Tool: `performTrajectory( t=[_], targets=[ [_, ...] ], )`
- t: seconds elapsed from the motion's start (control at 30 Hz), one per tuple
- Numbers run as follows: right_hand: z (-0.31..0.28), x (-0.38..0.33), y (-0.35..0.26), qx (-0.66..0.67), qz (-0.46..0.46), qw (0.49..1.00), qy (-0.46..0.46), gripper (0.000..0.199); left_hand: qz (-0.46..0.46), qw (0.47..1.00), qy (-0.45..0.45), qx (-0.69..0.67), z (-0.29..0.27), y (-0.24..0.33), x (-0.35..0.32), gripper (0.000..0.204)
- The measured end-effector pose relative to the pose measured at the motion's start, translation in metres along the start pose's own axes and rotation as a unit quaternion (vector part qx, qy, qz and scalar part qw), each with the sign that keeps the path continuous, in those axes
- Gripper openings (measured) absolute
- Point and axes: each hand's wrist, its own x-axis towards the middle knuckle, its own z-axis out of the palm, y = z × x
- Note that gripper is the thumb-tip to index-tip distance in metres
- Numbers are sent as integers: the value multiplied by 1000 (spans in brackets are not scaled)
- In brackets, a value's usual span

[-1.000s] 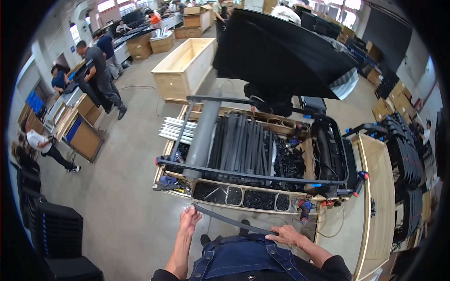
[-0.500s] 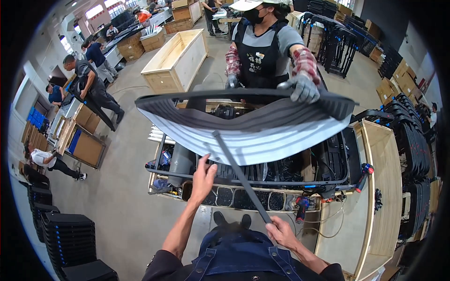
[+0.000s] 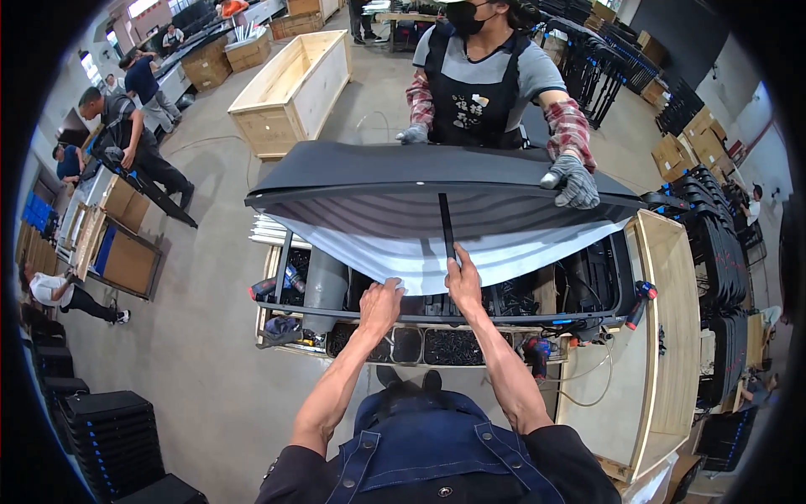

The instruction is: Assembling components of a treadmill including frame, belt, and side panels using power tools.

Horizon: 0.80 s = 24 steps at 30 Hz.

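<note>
My right hand (image 3: pixel 464 284) is closed around the lower end of a dark flat bar (image 3: pixel 446 217). The bar stands nearly upright, its far end at the front rim of a large dark panel (image 3: pixel 361 170). Beneath that rim hangs a curved pale sheet (image 3: pixel 344 246) with grey bands. My left hand (image 3: pixel 381 305) has its fingers curled at the sheet's lower edge; the fingertips are partly hidden. Across from me a co-worker's gloved hand (image 3: pixel 576 181) rests on the panel's right end, and their other glove (image 3: pixel 413 134) is at its back edge.
Below the panel is a bench with a black frame (image 3: pixel 403 318) and bins of small black parts (image 3: pixel 454 346). Power drills (image 3: pixel 537 353) and a hose lie at its right. A wooden crate (image 3: pixel 672 336) stands right, another (image 3: pixel 294 92) behind. Stacked black pieces (image 3: pixel 109 437) stand lower left.
The panel has tilted, so its dark top now shows. My right hand has moved up and forward with the bar, which now stands more upright. My left hand has closed at the sheet's edge.
</note>
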Motion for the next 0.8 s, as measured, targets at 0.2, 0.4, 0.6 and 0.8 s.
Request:
performTrajectory(
  t=[0.2,0.4,0.6,0.8],
  targets=[
    [18,-17,-29,106,97,988,-56,51,-64,995,-68,-45,-15,-33,-5,33],
    [30,-13,-16,210,101,967,-106,61,-79,985,-135,-72,-29,-42,4,39],
    [38,-19,-16,232,67,961,-136,62,-86,987,-112,-73,-26,-42,-2,37],
    [34,-15,-9,237,78,957,-147,63,-89,983,-139,-84,-49,-24,2,41]
  ],
)
